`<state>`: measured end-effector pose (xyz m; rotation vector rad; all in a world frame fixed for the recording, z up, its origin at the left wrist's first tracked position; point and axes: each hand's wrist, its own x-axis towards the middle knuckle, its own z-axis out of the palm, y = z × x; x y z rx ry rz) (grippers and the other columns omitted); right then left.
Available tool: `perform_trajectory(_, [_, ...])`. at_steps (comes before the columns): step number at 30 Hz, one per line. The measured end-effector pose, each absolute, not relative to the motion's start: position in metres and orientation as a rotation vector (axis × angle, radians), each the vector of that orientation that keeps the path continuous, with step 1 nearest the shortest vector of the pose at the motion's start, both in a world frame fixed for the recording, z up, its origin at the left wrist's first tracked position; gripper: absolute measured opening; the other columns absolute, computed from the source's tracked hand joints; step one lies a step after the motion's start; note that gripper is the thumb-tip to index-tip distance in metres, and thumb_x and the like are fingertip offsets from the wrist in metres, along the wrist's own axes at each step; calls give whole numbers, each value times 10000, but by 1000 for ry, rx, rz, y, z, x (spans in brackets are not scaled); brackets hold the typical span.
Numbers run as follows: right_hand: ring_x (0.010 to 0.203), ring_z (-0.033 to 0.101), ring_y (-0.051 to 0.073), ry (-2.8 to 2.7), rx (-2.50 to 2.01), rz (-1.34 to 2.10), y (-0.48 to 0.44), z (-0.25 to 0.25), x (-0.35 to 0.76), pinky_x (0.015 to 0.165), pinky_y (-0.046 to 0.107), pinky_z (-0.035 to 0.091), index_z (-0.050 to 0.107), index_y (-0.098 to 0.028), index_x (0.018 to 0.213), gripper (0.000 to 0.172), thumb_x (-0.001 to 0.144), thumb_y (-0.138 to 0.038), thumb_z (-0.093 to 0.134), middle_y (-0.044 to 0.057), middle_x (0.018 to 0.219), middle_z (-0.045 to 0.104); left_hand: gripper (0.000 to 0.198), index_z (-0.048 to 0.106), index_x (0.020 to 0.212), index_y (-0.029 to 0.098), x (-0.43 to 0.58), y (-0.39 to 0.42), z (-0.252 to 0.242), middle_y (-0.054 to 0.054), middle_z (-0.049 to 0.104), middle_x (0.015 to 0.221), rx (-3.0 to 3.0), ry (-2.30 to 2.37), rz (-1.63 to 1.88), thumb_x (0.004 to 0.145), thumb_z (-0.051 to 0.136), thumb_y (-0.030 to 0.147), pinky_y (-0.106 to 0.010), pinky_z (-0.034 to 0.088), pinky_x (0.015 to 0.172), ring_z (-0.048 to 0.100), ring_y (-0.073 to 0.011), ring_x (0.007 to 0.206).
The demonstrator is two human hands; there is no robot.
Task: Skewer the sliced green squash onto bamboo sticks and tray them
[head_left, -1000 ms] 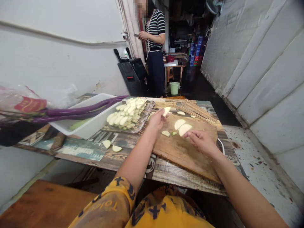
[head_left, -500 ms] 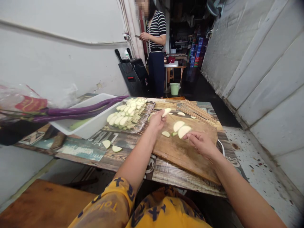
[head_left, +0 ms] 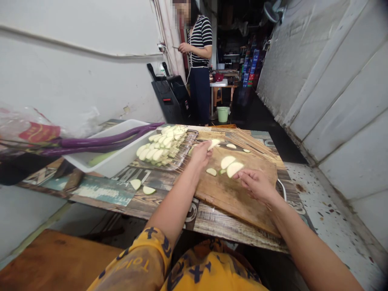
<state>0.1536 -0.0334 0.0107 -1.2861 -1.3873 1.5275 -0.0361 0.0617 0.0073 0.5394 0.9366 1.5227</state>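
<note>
My left hand [head_left: 202, 153] is closed in a pinch on a pale, green-skinned zucchini slice [head_left: 215, 143] over the far left part of the wooden cutting board [head_left: 242, 202]. Above the board's middle, the fingers of my right hand [head_left: 254, 182] pinch the edge of a half-round zucchini slice [head_left: 234, 169]. Another slice [head_left: 227, 162] overlaps behind it; whether a skewer joins the two I cannot tell. A loose slice [head_left: 211, 172] lies on the board between my hands. Left of my left hand, skewered slices [head_left: 163, 143] are piled on a metal tray [head_left: 190, 141].
Bare bamboo skewers [head_left: 257, 145] lie at the table's far right. A white bin [head_left: 91, 169] with long purple eggplants [head_left: 103, 141] stands at the left. Two slices [head_left: 142, 187] rest on the table. Beyond it are a black speaker [head_left: 171, 97] and a standing person [head_left: 200, 60].
My left hand and its slice have shifted very slightly to the right. My right hand keeps nearly the same place with its slice.
</note>
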Motion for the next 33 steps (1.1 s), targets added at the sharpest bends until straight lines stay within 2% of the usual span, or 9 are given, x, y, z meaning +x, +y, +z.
perform_trajectory(9, [307, 185, 36, -1268, -1259, 1573, -36, 7, 147, 313, 190, 144, 610, -168, 802, 332, 685, -478, 601, -115, 407, 323, 139, 571, 712, 106, -30, 58, 7, 23, 541, 582, 586, 966, 1529, 678, 705, 115, -108, 235, 358, 427, -4, 404])
perform_trajectory(21, [312, 187, 39, -1237, -1189, 1580, -35, 2, 144, 310, 192, 146, 570, -179, 756, 359, 648, -516, 627, -115, 393, 325, 151, 565, 715, 112, -20, 54, 5, 22, 558, 579, 595, 932, 1479, 689, 713, 128, -111, 227, 351, 425, -4, 397])
perform_trajectory(25, [326, 184, 41, -1264, -1156, 1559, -34, -2, 143, 316, 194, 162, 567, -182, 762, 367, 669, -533, 620, -115, 405, 317, 179, 569, 728, 127, -20, 54, 8, 31, 549, 555, 538, 908, 1439, 717, 722, 218, -130, 210, 327, 431, -21, 384])
perform_trajectory(27, [331, 186, 43, -1286, -1139, 1553, -34, -4, 142, 320, 195, 170, 565, -184, 777, 370, 687, -539, 612, -115, 413, 315, 188, 577, 730, 129, -19, 55, 9, 27, 557, 542, 492, 907, 1426, 745, 705, 265, -138, 245, 329, 442, -33, 380])
perform_trajectory(29, [332, 189, 44, -1307, -1128, 1545, -33, -6, 142, 323, 197, 172, 566, -182, 789, 377, 699, -547, 605, -115, 417, 310, 177, 593, 746, 128, -19, 55, 8, 0, 610, 592, 448, 904, 1420, 766, 687, 277, -146, 345, 378, 503, -53, 420])
perform_trajectory(31, [330, 189, 46, -1326, -1128, 1534, -33, -8, 142, 323, 200, 168, 568, -180, 796, 389, 706, -557, 595, -115, 419, 305, 140, 606, 777, 134, -18, 54, 8, -34, 665, 687, 409, 891, 1417, 785, 667, 260, -179, 462, 494, 594, -92, 524])
perform_trajectory(33, [329, 198, 49, -1346, -1137, 1516, -33, -9, 142, 323, 203, 163, 572, -177, 797, 394, 713, -562, 586, -111, 423, 312, 90, 608, 804, 144, -17, 53, 8, -46, 682, 724, 370, 881, 1416, 808, 635, 230, -228, 520, 606, 642, -126, 615])
